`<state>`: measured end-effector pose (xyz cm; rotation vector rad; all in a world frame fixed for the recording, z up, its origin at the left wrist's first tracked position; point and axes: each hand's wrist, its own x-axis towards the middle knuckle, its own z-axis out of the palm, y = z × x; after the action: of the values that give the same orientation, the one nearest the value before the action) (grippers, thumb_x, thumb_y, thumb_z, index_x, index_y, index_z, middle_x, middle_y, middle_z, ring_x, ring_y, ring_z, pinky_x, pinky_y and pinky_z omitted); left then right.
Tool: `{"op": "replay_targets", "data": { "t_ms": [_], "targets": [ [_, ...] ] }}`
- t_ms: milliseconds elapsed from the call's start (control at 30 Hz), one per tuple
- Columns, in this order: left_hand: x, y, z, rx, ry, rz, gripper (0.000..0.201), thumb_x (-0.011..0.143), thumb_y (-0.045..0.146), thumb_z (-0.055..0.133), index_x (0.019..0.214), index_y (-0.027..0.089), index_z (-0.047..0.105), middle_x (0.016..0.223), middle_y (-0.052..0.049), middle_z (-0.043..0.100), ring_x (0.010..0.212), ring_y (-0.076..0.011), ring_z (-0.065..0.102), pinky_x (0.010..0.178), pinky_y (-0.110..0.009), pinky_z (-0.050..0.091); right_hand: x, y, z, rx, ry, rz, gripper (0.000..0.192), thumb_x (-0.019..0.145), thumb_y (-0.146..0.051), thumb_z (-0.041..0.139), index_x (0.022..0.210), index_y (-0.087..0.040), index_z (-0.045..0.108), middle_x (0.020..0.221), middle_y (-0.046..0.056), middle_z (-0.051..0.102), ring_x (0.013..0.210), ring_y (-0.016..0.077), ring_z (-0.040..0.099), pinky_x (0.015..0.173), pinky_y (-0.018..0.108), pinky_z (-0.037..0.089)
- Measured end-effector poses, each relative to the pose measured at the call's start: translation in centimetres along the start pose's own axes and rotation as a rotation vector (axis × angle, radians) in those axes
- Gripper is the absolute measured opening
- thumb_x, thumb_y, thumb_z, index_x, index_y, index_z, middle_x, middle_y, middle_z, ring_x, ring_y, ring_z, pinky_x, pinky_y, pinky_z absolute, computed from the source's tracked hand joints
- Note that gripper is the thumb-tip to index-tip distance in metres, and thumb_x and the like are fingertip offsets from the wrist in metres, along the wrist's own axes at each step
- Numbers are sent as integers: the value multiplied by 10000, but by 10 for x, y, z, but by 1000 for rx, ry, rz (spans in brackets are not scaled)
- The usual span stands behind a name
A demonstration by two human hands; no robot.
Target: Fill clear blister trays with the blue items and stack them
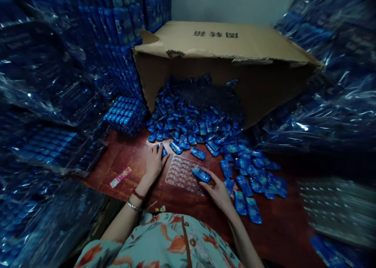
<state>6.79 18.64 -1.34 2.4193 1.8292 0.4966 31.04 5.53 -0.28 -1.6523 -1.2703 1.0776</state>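
Observation:
A clear plastic tray with rows of small hollows lies on the red-brown table, between my two hands. My right hand pinches a small blue packet over the tray's right side. At the tray's upper left, my left hand has its fingers closed around another small blue packet, partly hidden by the fingers. Single packets lie just beyond the tray, one blue packet close to its far edge. More loose packets lie to the right of my right hand.
A torn cardboard box lies on its side, spilling a heap of blue packets. Packed blue blocks stand left. Plastic-wrapped stacks rise on the right, above clear trays. A pink-and-yellow wrapper lies on the table.

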Motion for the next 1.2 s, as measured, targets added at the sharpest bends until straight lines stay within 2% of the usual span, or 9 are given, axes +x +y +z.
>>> {"op": "replay_targets", "data": {
  "t_ms": [167, 300, 400, 567, 667, 800, 933, 1100, 1200],
  "targets": [
    [3, -4, -2, -195, -53, -20, 386, 888, 193, 433, 1260, 98, 475, 1048, -171, 600, 932, -247, 583, 803, -362, 474, -4, -6, 5, -293, 147, -204, 376, 843, -433, 524, 1128, -202, 606, 1098, 96, 663, 1013, 230, 615, 871, 348, 470],
    [-11, -9, -16, -593, -24, -37, 329, 902, 276, 427, 1188, 148, 528, 1038, -121, 627, 937, -210, 599, 845, -357, 476, -2, -15, 1, -432, 213, -150, 359, 908, -460, 396, 1091, -226, 597, 963, 62, 701, 872, 210, 661, 730, 292, 482],
    [-23, -3, -28, -874, -44, -187, 443, 851, 377, 515, 1234, 156, 484, 1005, -81, 634, 876, -181, 612, 785, -323, 503, 5, -20, -1, -603, 225, -67, 368, 929, -459, 351, 1096, -220, 576, 832, 49, 707, 736, 202, 669, 588, 253, 435],
    [-28, 21, -34, -1195, -276, -286, 403, 795, 420, 572, 1085, 140, 591, 1023, -82, 657, 878, -188, 620, 732, -297, 517, 17, -31, 0, -1021, 134, 30, 391, 939, -475, 332, 1052, -188, 573, 698, 70, 684, 605, 185, 645, 461, 227, 287],
    [-24, 33, -30, -1191, -355, -225, 384, 782, 366, 599, 1086, 131, 602, 1038, -89, 664, 898, -193, 616, 774, -307, 509, 19, -39, -2, -1156, 59, -12, 387, 947, -467, 321, 1059, -169, 540, 724, 89, 680, 621, 173, 644, 460, 227, 257],
    [-21, 46, -23, -1017, -327, -148, 406, 774, 278, 601, 1156, 146, 565, 1049, -82, 657, 843, -178, 613, 748, -312, 510, 20, -47, -5, -1193, -56, -35, 323, 957, -425, 331, 1040, -172, 515, 782, 81, 677, 689, 167, 652, 479, 231, 265],
    [-18, 53, -27, -855, -301, -49, 325, 803, 250, 571, 1111, 149, 599, 1043, -84, 657, 895, -195, 605, 797, -330, 497, 21, -48, -6, -1163, -78, -70, 292, 958, -395, 349, 1051, -169, 509, 853, 83, 674, 772, 173, 649, 530, 233, 308],
    [-17, 47, -29, -827, -258, -17, 341, 863, 236, 495, 1190, 166, 564, 1055, -80, 626, 938, -186, 586, 845, -333, 480, 23, -43, -10, -1062, -92, -93, 289, 958, -391, 352, 1056, -171, 512, 944, 80, 673, 855, 169, 638, 600, 233, 352],
    [-22, 39, -24, -765, -311, 39, 316, 869, 203, 475, 1158, 183, 603, 968, -71, 598, 897, -180, 579, 836, -339, 489, 23, -46, -9, -1127, -110, -81, 300, 954, -395, 360, 1062, -165, 518, 904, 91, 669, 829, 178, 632, 616, 244, 352]
  ]
}}
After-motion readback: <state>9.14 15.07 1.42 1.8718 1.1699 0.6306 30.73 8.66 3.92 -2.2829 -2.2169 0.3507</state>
